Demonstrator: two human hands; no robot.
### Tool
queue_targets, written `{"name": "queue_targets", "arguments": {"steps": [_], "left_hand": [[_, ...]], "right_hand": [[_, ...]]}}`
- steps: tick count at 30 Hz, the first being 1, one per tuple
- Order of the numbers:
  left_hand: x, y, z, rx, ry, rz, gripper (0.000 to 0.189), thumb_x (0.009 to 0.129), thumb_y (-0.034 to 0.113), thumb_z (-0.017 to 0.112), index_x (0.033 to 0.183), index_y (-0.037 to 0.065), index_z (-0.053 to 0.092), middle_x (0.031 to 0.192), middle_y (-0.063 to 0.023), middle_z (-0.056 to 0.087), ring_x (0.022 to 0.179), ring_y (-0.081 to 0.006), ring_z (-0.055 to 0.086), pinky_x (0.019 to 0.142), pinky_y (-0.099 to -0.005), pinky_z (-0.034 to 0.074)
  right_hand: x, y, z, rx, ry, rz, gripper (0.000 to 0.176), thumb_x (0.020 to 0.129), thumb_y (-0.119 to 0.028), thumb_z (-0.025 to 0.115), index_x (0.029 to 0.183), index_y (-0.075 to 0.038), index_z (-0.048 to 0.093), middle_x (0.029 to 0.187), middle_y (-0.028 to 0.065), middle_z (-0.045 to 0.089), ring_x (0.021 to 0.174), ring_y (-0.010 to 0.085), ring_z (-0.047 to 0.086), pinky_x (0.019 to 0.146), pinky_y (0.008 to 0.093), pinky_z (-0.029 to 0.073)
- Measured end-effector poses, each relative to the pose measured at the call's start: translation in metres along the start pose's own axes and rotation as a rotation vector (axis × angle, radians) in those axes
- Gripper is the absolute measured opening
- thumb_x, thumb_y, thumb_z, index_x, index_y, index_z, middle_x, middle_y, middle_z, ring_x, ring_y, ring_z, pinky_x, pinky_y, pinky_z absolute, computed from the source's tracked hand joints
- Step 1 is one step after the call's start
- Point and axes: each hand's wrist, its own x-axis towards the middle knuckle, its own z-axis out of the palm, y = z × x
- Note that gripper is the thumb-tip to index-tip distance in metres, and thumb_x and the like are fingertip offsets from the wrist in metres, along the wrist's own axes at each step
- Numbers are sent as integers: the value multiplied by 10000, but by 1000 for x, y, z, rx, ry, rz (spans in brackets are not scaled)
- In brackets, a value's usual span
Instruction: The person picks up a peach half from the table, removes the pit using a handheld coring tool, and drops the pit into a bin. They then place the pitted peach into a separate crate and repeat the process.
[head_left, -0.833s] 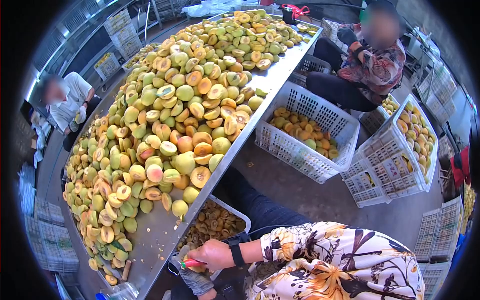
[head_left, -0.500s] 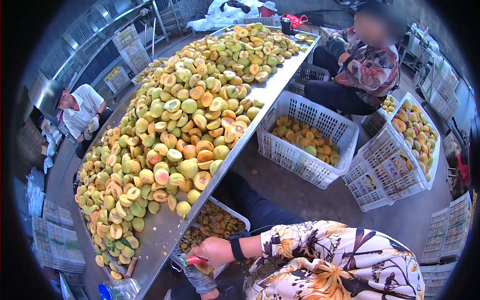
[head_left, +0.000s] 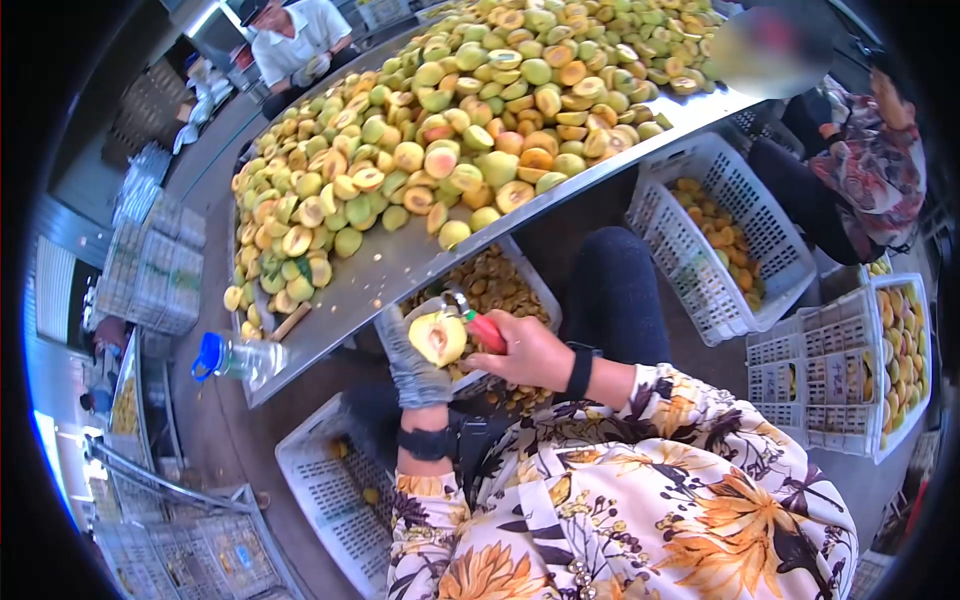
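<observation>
My left hand, in a thin grey glove, is wrapped round a peach half with its cut face and brown pit hollow turned up. A red-handled tool with a short metal head is in the closed fingers of my bare right hand. The tool's metal head is right at the edge of the peach half. Below both hands stands a crate of small brownish pieces, partly under the table edge. The metal table carries a large heap of halved peaches.
A clear bottle with a blue cap and a wooden-handled piece lie at the table's near corner. White crates stand at my left and right, with a fuller crate farther right. Two people sit by the table.
The view has turned left and down. My left hand has risen with the peach half, showing its cut face. The tool in my right hand now has its metal head at the fruit.
</observation>
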Motion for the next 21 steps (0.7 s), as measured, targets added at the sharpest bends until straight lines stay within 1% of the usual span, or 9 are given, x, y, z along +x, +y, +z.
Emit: {"name": "queue_targets", "arguments": {"steps": [2, 4, 6, 8, 11, 13, 15, 18, 21], "left_hand": [[1, 0, 4, -19, 21, -15, 606, 845, 560, 409, 864, -17, 594, 815, -141, 623, 742, -261, 597, 715, -349, 504], [11, -9, -3, -34, 17, 17, 626, 841, 573, 403, 902, -23, 581, 816, -146, 618, 728, -256, 596, 685, -353, 512], [14, -9, -2, 61, -66, 27, 625, 847, 567, 399, 936, -28, 567, 809, -146, 614, 723, -245, 595, 664, -354, 516], [18, -11, 6, 76, -46, 63, 585, 856, 537, 416, 961, -21, 557, 821, -138, 609, 714, -240, 593, 645, -358, 521], [26, -13, 17, 104, -17, 164, 490, 871, 458, 456, 952, -14, 555, 860, -125, 606, 705, -225, 594, 637, -347, 527], [23, -12, 29, 116, -10, 162, 468, 874, 440, 461, 949, -13, 554, 864, -125, 607, 713, -220, 596, 639, -339, 527], [20, -8, 40, 130, -4, 164, 445, 878, 421, 465, 946, -11, 553, 867, -124, 608, 720, -214, 598, 641, -330, 528], [15, 0, 56, 95, -11, 126, 396, 889, 374, 466, 944, -9, 550, 877, -120, 610, 730, -204, 599, 645, -319, 527], [14, 3, 63, 171, 10, 170, 381, 895, 356, 465, 942, -13, 545, 875, -117, 612, 729, -200, 601, 641, -307, 527]], "right_hand": [[-4, 4, 0, -31, -18, -1, 408, 722, -281, 693, 951, 3, 510, 663, 187, 563, 599, 329, 572, 549, 367, 447], [-1, 9, 3, -30, -19, -38, 374, 732, -256, 680, 933, 4, 501, 655, 196, 556, 603, 349, 567, 545, 377, 442], [-3, 8, 7, -21, -26, -58, 341, 743, -232, 667, 916, 4, 492, 648, 206, 548, 608, 369, 562, 540, 388, 438], [4, 5, 1, -32, -78, 57, 284, 756, -189, 642, 887, -2, 474, 639, 221, 539, 618, 386, 559, 536, 410, 429], [11, 12, 1, -52, -62, 55, 258, 767, -166, 621, 880, -4, 453, 608, 217, 533, 583, 380, 558, 515, 422, 424], [12, 18, 0, -62, -56, 73, 250, 772, -158, 613, 880, -6, 447, 594, 212, 530, 570, 379, 556, 504, 421, 424], [14, 26, 2, -147, 3, 4, 236, 781, -145, 599, 880, -7, 435, 574, 206, 523, 552, 381, 551, 488, 421, 424], [16, 32, 6, -122, 36, -8, 238, 785, -145, 596, 884, -6, 430, 568, 204, 521, 550, 382, 551, 488, 421, 425], [20, 33, 6, -138, 35, 40, 236, 784, -137, 598, 880, -6, 428, 576, 206, 525, 554, 382, 552, 490, 420, 427]]}}
